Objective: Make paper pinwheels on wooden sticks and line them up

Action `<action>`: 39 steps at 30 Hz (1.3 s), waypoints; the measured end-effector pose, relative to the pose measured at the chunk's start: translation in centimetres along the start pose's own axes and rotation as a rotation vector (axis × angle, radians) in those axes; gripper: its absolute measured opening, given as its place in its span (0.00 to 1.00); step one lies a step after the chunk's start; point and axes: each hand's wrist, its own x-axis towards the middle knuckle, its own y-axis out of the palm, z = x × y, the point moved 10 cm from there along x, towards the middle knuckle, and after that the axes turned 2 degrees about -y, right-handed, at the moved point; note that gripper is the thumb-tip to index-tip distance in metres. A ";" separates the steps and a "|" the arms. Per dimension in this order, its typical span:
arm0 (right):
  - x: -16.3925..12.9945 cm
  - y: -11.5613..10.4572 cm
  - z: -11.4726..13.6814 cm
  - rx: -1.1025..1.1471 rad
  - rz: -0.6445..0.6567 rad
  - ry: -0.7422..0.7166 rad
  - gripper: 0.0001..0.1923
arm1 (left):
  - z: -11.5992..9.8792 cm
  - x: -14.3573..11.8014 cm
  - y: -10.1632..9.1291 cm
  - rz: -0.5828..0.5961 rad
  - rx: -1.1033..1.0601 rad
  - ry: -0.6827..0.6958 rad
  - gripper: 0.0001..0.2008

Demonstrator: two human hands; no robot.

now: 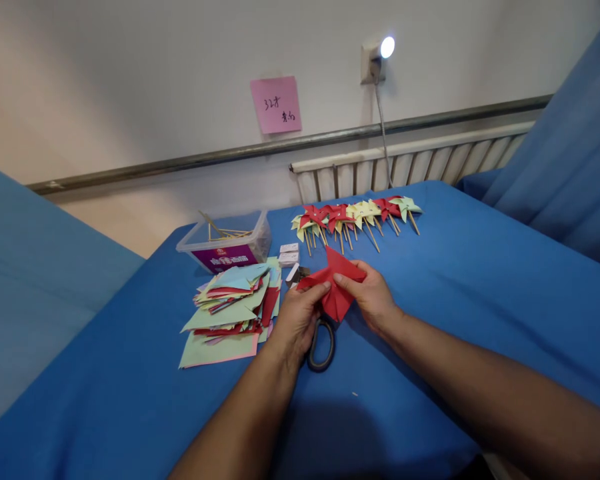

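A sheet of red paper [336,301], cut and spread into pointed flaps, is held between both my hands above the table. My left hand [300,313] pinches its left side, thumb on top. On the right side, my right hand [373,293] grips it with the thumb pressed near the middle. Beneath the paper lie scissors, of which one black handle loop [322,365] shows; the blades are hidden. Just beyond my left hand sits a small open box [294,274], partly covered by the paper.
Left of my hands is a stack of coloured paper [220,317]. Behind it stands a clear plastic box [267,233] with wooden sticks. Small white boxes [289,255] sit beside it. Several finished pinwheels [363,212] lie along the back of the blue-covered table [460,280], near a radiator [405,167].
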 end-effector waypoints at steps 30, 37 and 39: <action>-3.3 3.8 6.5 -0.783 0.260 -0.667 0.01 | -2.2 -0.1 -1.0 -0.031 -0.079 0.026 0.16; -2.1 2.4 6.3 -0.815 0.125 -0.610 0.06 | -1.4 0.2 -0.8 -0.001 -0.031 -0.003 0.10; -1.8 2.0 6.2 -0.834 0.093 -0.602 0.07 | -1.2 0.3 -0.8 0.008 -0.019 -0.007 0.11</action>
